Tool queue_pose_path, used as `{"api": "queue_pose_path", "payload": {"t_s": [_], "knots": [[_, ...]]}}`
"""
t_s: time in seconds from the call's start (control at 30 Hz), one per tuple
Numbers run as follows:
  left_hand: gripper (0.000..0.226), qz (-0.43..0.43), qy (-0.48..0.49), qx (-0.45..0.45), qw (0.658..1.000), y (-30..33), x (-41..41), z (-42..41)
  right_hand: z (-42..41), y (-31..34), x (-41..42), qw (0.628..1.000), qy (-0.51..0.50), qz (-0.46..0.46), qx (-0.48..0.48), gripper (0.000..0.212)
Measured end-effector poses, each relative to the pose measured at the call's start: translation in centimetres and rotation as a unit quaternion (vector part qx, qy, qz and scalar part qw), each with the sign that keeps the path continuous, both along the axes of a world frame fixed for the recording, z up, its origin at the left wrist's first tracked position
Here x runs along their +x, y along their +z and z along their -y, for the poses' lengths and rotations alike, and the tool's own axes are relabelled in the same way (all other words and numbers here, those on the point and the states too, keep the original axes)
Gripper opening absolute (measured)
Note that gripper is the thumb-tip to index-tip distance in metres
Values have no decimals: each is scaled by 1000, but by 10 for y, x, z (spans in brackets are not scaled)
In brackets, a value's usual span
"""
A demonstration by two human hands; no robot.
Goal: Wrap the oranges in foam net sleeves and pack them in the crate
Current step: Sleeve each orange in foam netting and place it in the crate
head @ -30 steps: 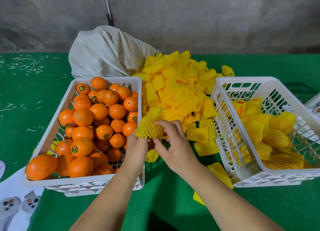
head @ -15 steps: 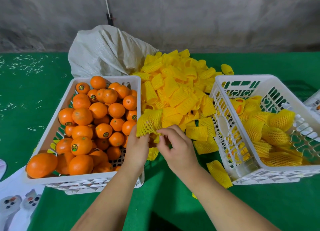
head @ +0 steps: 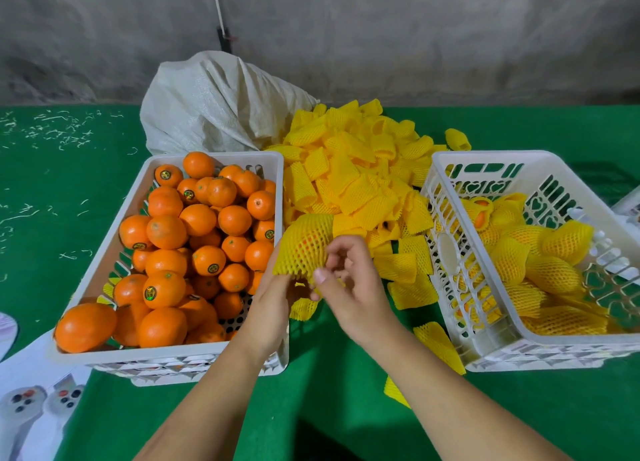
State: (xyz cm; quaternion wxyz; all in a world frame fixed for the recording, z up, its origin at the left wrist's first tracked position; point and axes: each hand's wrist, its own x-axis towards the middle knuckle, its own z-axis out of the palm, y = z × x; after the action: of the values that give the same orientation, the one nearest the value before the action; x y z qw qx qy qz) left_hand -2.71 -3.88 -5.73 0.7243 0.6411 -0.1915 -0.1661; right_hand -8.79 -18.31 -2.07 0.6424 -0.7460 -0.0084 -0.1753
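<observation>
A white crate (head: 114,225) on the left is heaped with bare oranges (head: 199,220). Between the crates, my left hand (head: 273,304) grips a yellow foam net sleeve (head: 304,246) from below; orange shows through its mesh. My right hand (head: 349,280) touches the sleeve's lower right edge with curled fingers. A big pile of loose yellow sleeves (head: 356,180) lies behind my hands. The white crate on the right (head: 446,259) holds several sleeved oranges (head: 550,273).
A crumpled white sack (head: 221,104) sits behind the left crate. Loose sleeves (head: 438,344) lie on the green table (head: 339,391) by the right crate's near corner. Printed paper (head: 38,405) covers the front left corner. A grey wall stands behind.
The sleeve in my hands has rounded out and orange now shows through it. My right hand has shifted up along its lower right edge. The left hand stays beneath.
</observation>
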Motion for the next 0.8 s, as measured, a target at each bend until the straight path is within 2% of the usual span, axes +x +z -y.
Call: {"api": "queue_pose_path", "payload": {"t_s": [0.07,0.1,0.2,0.27,0.3,0.4,0.43,0.47,0.57,0.6,0.7,0.8], "knots": [[46,23,-4,20,1000,3,-3,1,-6,7,5,982,-56,-61,168,52],[52,31,-14,33,999,4,-6,2,-7,9,10,975,-76,-98,187,66],[85,70,-57,93,992,6,-13,4,-5,4,19,970,-76,-193,125,99],[95,83,-80,107,988,7,-11,3,1,1,21,967,-52,-211,134,117],[96,81,-88,110,987,8,-11,3,6,0,22,968,-40,-202,146,118],[94,79,-83,108,988,7,-14,5,26,2,22,980,-49,-157,108,91],[93,92,-69,109,987,5,-15,7,33,2,22,981,-63,-149,105,88],[92,106,-53,112,987,4,-16,8,42,2,21,978,-83,-148,118,91],[87,108,-7,106,988,-1,-14,8,76,3,21,965,-151,-162,142,120],[84,102,3,99,990,-1,-13,7,93,4,20,961,-173,-163,143,121],[76,83,14,78,993,1,-9,4,155,12,15,942,-271,-148,132,107],[63,70,15,67,995,4,-7,5,211,11,6,901,-394,-156,92,89]]}}
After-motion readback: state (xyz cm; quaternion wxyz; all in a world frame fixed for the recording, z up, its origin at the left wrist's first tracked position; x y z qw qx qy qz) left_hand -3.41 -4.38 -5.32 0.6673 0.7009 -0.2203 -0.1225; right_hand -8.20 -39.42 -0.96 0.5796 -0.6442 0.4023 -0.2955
